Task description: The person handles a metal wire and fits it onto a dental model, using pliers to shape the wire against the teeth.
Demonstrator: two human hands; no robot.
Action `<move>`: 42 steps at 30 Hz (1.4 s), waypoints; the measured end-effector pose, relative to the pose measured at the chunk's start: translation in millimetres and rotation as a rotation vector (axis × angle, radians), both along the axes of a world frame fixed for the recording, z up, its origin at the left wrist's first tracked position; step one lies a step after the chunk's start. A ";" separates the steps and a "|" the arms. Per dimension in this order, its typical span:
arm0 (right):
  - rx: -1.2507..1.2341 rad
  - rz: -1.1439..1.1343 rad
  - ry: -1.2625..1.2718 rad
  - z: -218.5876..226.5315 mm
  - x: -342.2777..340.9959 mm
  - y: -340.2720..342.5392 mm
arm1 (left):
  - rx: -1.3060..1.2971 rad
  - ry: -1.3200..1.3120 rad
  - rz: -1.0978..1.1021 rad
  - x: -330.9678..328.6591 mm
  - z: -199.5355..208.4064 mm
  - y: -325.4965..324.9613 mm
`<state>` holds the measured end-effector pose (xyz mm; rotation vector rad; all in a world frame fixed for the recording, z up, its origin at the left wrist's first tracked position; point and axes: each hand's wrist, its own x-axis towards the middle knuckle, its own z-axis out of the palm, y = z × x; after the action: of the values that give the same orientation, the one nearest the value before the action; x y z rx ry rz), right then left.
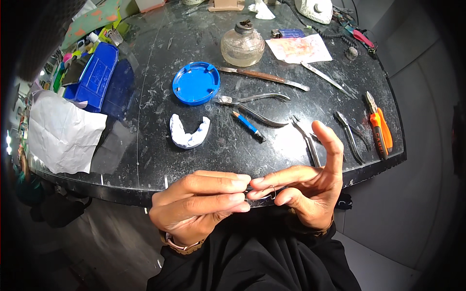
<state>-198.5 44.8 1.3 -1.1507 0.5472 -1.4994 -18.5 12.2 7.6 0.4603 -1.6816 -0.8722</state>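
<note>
Over the table's front edge, my left hand [204,201] is closed in a pinch with its fingertips pressed together. A thin bent metal wire [273,193] reaches from there toward my right hand [310,189], whose thumb and fingers close around its curved end. One right finger stands raised away from the others. The part of the wire inside the left fingertips is hidden. Beyond my hands lie a pale horseshoe-shaped dental cast [180,139], a short blue pencil [248,126] and metal pliers [307,138].
Farther back are a blue round lid [196,83], wire-bending pliers [255,111], a wooden-handled wax knife [264,75] and a glass spirit lamp [241,47]. Rightward lie slim pliers [352,136] and orange-handled cutters [383,131]. White paper [68,133] and a blue box [99,75] occupy the left.
</note>
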 end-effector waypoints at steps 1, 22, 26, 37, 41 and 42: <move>0.000 0.000 0.000 -0.7 -0.4 -0.7 | 0.005 0.000 0.001 -0.8 0.4 -0.2; 0.077 0.039 -0.124 4.7 4.3 -3.1 | 0.160 -0.925 0.843 9.4 -20.5 -18.1; 0.030 -0.018 -0.061 0.4 6.1 -0.2 | 0.195 -0.662 0.730 11.3 -20.9 -14.4; -0.616 -0.217 0.285 -8.7 11.0 -6.1 | 0.468 0.282 -0.054 -6.9 -2.7 26.9; -0.570 -0.287 0.334 -10.5 7.2 -6.8 | 0.764 0.497 -0.218 -7.1 5.3 31.5; -0.568 -0.310 0.386 -9.6 6.1 -7.1 | 0.851 0.613 -0.241 -7.2 9.1 32.0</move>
<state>-192.4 37.6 -8.3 -1.8905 0.5953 -1.7685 -25.7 44.1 16.7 0.4819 -0.7550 -1.7111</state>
